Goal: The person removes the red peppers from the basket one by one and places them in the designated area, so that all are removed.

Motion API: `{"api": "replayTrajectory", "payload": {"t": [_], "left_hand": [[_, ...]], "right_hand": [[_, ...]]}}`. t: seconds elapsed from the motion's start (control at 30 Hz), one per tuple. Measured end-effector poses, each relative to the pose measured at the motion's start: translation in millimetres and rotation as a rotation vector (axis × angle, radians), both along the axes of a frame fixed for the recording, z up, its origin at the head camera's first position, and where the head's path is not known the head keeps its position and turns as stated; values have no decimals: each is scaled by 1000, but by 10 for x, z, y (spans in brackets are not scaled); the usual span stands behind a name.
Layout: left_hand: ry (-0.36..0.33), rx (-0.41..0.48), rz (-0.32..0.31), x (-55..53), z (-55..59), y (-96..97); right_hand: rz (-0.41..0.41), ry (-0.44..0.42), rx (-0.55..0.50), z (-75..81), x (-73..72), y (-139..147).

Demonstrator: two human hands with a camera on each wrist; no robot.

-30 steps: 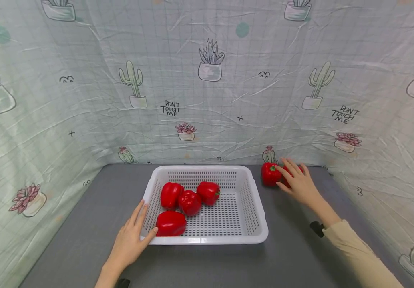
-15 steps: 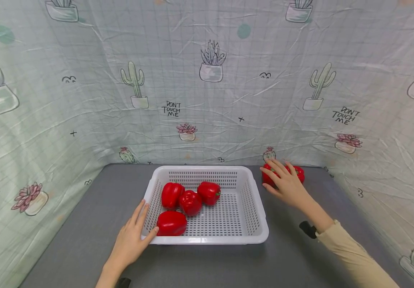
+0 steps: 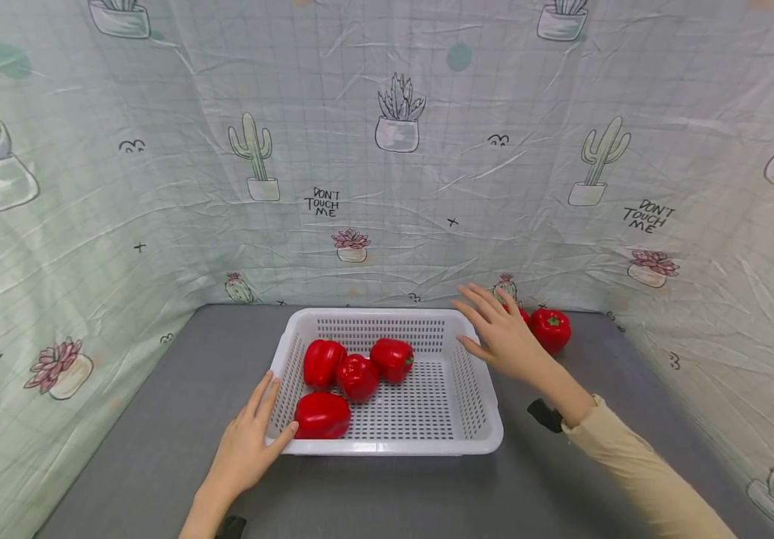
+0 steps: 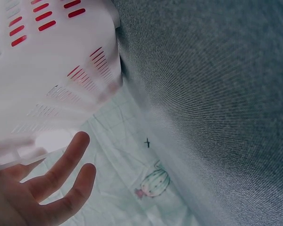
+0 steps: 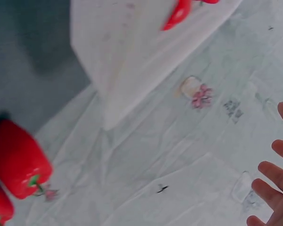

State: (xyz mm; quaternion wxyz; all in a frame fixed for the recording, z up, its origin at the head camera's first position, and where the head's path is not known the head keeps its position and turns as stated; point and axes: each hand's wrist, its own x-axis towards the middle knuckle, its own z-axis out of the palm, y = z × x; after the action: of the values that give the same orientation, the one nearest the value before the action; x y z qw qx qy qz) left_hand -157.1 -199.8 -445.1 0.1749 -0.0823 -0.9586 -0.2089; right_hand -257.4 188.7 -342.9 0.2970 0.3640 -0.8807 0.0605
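Note:
A white perforated plastic basket (image 3: 457,446) stands on the grey tabletop with several red bell peppers (image 3: 322,416) in its left half. My left hand (image 3: 239,449) rests at the basket's near left corner, fingers straight; in the left wrist view those fingers (image 4: 68,165) lie along its outer wall. Over the basket's right rim hovers my right hand (image 3: 504,340), fingers spread, holding nothing. Behind it, one bell pepper (image 3: 524,314) shows only in part. Another bell pepper (image 3: 550,330) stands just to its right. Both peppers (image 5: 21,160) also appear at the left of the right wrist view.
A cloth backdrop (image 3: 421,187) printed with cacti and succulents rises behind the table and on both sides. Grey tabletop (image 3: 387,494) shows in front of the basket and to its left (image 3: 178,382).
My right hand has moved left, from over the two loose peppers to the basket's right rim, with nothing in it. The left hand and the peppers keep their places.

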Motion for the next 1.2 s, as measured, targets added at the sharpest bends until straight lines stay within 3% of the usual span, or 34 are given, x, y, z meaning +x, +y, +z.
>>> {"api": "replayTrajectory", "payload": {"t": [0.47, 0.9, 1.2], "left_hand": [[17, -8, 2, 11, -1, 9], [20, 2, 0, 19, -8, 6], [24, -1, 4, 10, -12, -7]], "right_hand": [[43, 57, -21, 135, -111, -504], [-33, -65, -29, -164, -243, -925], [-61, -111, 17, -327, -315, -1021]]}}
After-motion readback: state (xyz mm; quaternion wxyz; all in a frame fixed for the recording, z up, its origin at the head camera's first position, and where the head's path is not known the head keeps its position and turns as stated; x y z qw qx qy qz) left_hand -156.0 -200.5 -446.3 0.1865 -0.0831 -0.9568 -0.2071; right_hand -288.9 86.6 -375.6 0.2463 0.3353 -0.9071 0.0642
